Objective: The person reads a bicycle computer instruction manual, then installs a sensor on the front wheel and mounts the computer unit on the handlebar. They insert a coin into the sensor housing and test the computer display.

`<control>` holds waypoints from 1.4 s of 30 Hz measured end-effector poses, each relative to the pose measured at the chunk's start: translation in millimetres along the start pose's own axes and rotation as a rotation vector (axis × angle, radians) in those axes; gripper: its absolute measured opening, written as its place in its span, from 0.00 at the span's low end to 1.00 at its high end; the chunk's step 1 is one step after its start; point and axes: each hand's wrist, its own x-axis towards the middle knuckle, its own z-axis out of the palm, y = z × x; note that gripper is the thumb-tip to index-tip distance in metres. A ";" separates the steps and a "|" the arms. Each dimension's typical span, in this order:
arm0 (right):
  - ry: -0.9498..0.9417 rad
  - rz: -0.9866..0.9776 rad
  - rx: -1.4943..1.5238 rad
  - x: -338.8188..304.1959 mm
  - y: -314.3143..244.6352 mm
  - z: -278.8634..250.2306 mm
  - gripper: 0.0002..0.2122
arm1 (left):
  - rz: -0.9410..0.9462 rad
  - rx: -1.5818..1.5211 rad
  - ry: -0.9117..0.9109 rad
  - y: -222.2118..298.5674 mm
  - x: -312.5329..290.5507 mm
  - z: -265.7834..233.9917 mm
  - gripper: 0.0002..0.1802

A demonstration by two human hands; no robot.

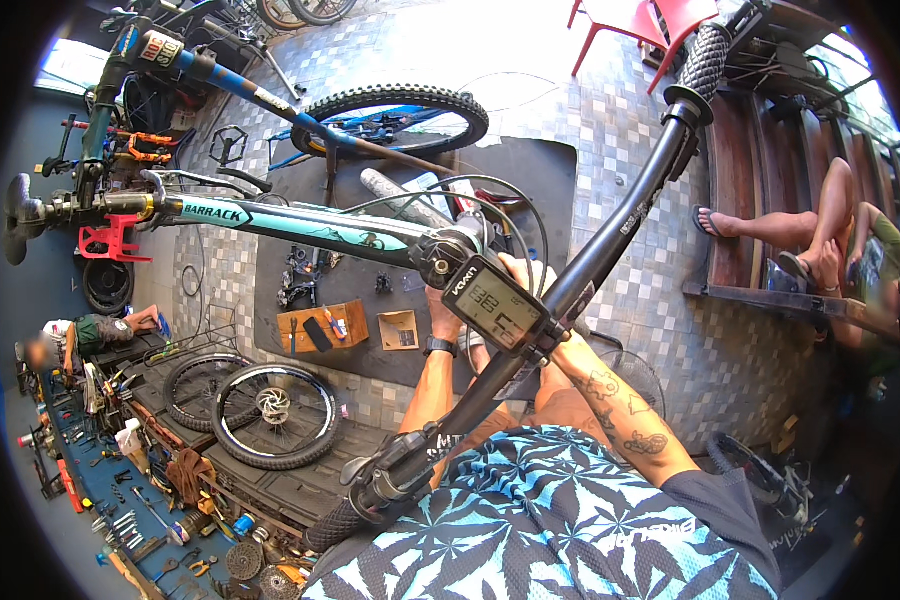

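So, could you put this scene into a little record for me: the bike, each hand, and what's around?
Bike: teal frame, black handlebar, screen at the bar's middle
Left hand: beside the frame's front end, partly hidden; hold unclear
Right hand: just beyond the screen, partly hidden; hold unclear
Floor: wooden box on a dark mat
Lower left: two wheels, many tools
People nearby: someone far left; legs at right

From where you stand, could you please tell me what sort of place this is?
Most likely a bicycle repair workshop: a mint-green and black bike frame is close by, with detached wheels and many hand tools at lower left.
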 end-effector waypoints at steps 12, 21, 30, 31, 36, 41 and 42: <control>-0.602 1.277 -0.569 -258.9 152.8 -65.5 0.49 | -0.011 0.005 -0.011 -1.6 -4.2 -7.3 0.31; -0.400 0.986 -0.630 -299.0 165.5 -112.5 0.27 | 0.000 -0.007 -0.006 2.6 4.9 -2.8 0.31; -0.425 0.946 -0.585 -296.8 151.1 -101.4 0.21 | 0.007 -0.011 0.011 7.1 9.9 0.4 0.31; -0.426 0.938 -0.583 -296.7 150.0 -101.8 0.22 | 0.009 -0.010 0.011 7.6 10.5 0.9 0.31; -0.423 0.958 -0.587 -301.1 148.6 -103.0 0.21 | 0.017 -0.005 0.014 12.5 10.0 0.2 0.31; -0.400 0.850 -0.598 -313.7 157.0 -102.7 0.21 | 0.085 -0.002 -0.001 17.4 11.6 -0.2 0.31; -0.396 0.834 -0.599 -314.2 159.2 -103.3 0.21 | 0.076 -0.015 0.001 18.8 12.7 0.3 0.30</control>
